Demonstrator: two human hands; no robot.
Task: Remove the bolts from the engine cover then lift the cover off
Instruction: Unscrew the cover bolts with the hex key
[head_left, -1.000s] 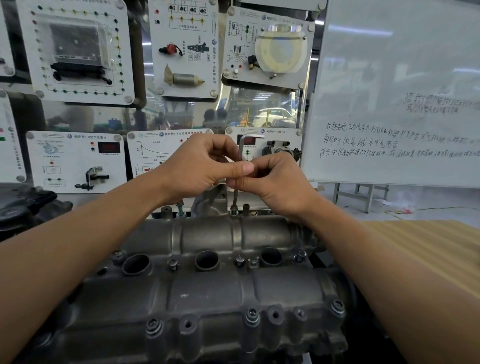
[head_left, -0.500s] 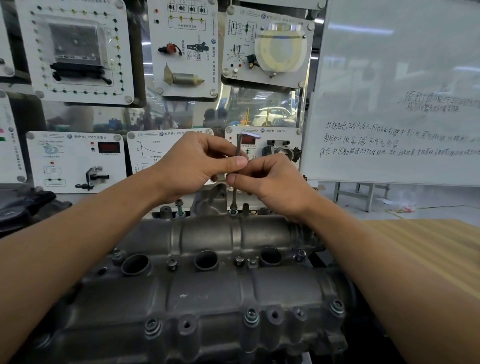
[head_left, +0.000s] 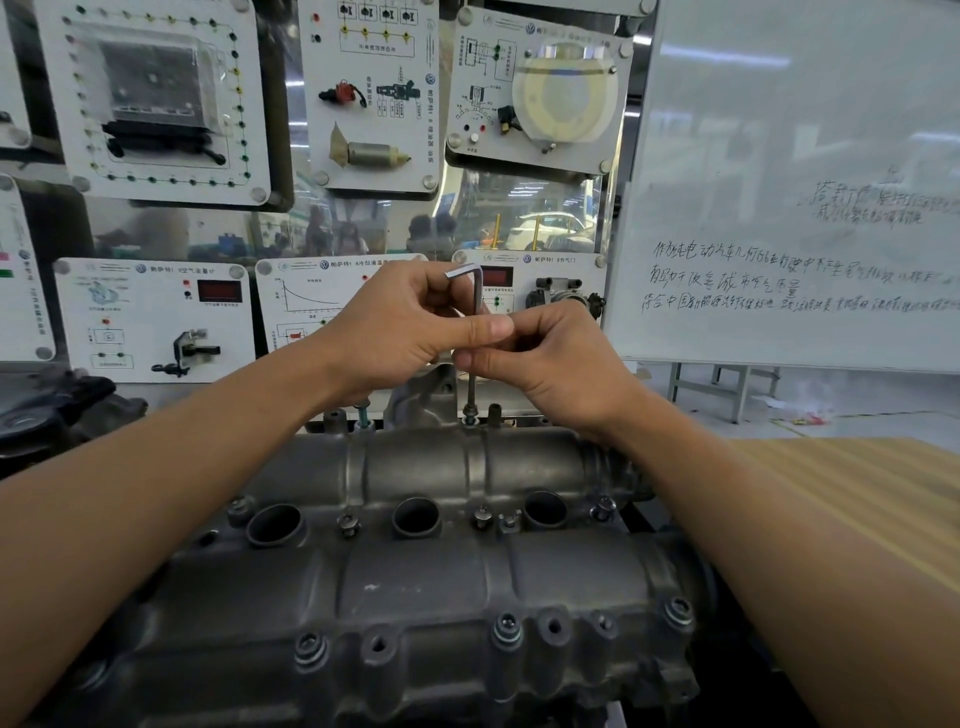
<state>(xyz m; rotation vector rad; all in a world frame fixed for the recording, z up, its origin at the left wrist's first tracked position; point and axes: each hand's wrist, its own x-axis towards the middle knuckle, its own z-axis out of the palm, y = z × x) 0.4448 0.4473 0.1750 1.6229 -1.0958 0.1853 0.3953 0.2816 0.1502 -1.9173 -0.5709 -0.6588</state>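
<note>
- The cover (head_left: 415, 571), a long casting of dull grey metal with rounded ribs and three round wells along its middle, lay across the lower frame, below both hands.
- A whiteboard (head_left: 789, 156) with handwriting stood at right, and white panels (head_left: 156, 98) hung behind.
- A wooden table (head_left: 857, 493) with a striped grain lay at right.
- The left hand (head_left: 400, 332) was closed on the key's upper shaft, thumb pressed across it.
- The right hand (head_left: 550, 364) pinched the shaft just beneath, fingertips touching the left thumb.
- The key (head_left: 474, 312), a thin L-shaped steel hex rod, stood upright, its short arm pointing left above the fingers.
- Its lower end sat in a bolt (head_left: 469, 413) at the cover's far edge, below the fingers.
- More washered bolts (head_left: 506, 631) stood along the near edge.
</note>
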